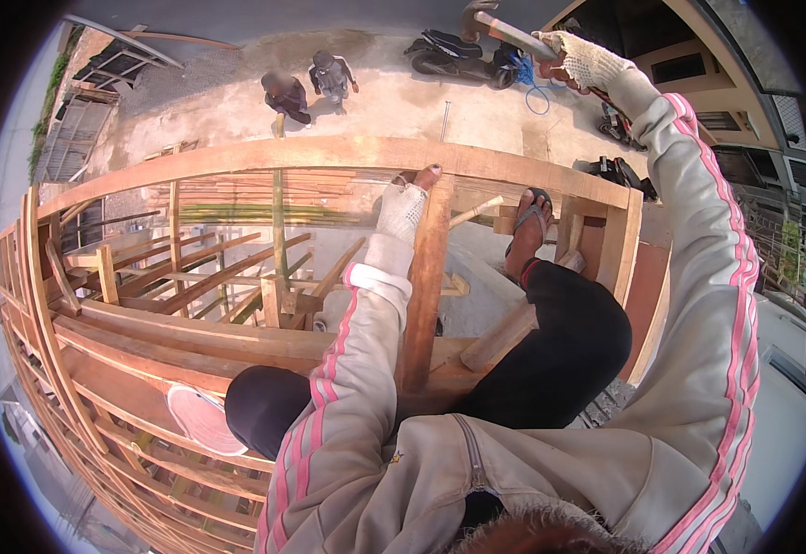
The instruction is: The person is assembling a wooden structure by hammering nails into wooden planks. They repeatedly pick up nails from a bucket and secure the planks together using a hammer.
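My right hand (576, 63), in a pale knitted fingerless glove, is raised at the upper right. It is closed around the handle of a hammer (506, 33), whose dark metal head points away to the left. Ahead of me, my left hand (405, 205), gloved the same way, rests at the joint where a wooden rafter (429, 277) meets a long curved-looking wooden beam (329, 150). Its fingers are closed on the rafter's far end, a fingertip lying over the top. Whether a small nail is pinched there cannot be made out.
My sandalled foot (530, 226) stands on the framing at right, with an opening down to the ground beside it. A pinkish round hat-like item (204, 420) lies on the timbers at left. Below are two people (332, 78), a motorcycle (463, 60) and bamboo poles (227, 214).
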### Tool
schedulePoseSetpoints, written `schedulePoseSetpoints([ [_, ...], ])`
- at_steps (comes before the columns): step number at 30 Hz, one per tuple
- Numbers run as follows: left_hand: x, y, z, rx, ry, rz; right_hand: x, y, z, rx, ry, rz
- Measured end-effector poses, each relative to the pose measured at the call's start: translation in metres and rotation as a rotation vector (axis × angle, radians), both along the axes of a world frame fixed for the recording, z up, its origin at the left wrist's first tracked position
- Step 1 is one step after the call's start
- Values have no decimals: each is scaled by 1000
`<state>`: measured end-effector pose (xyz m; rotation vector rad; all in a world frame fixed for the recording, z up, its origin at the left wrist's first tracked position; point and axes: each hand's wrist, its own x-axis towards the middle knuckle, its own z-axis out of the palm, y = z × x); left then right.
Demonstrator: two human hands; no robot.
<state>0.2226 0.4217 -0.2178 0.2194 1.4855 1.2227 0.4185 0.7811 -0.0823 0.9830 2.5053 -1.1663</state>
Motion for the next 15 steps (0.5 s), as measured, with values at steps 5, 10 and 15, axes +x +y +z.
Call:
schedulePoseSetpoints([
  [5,2,1,-1,63,-112,99,-4,67,-9,-364,726,-810],
  [10,-7,1,9,38,-35,4,-7,-17,-43,20,-145,77],
  [15,1,0,5,142,-96,67,-13,15,37,230,-96,-370],
])
